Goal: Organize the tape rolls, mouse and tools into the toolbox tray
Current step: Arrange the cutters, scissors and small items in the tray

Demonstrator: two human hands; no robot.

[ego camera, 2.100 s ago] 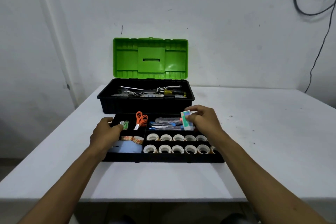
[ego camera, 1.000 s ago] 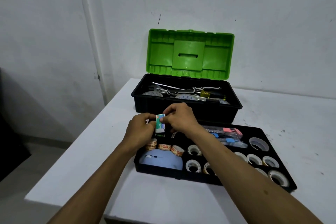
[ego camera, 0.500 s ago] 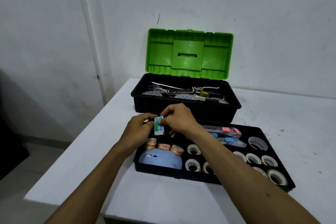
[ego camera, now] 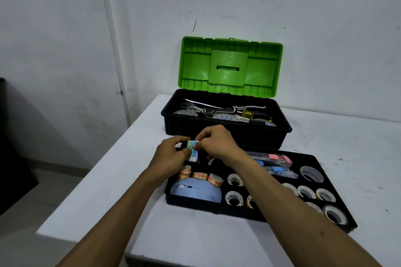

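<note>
A black toolbox tray (ego camera: 217, 209) lies on the white table in front of the toolbox. Over its back left corner both hands hold a small white box with a green and blue label (ego camera: 193, 150). My left hand (ego camera: 171, 156) pinches its left side and my right hand (ego camera: 217, 143) pinches its top right. A light blue mouse (ego camera: 195, 192) fills the front left compartment, with three orange-printed tape rolls (ego camera: 199, 175) just behind it. Several clear tape rolls (ego camera: 306, 192) fill the right compartments. Utility knives (ego camera: 274, 161) lie at the back.
The black toolbox (ego camera: 225, 134) with its green lid (ego camera: 230, 65) raised stands behind the tray and holds a screwdriver, a wrench and large tape rolls. The table's left edge (ego camera: 104, 162) runs close beside the tray. A white wall rises behind.
The small box went from the tray's right side in my right hand alone to the back left corner, where both hands now hold it. The view swung left.
</note>
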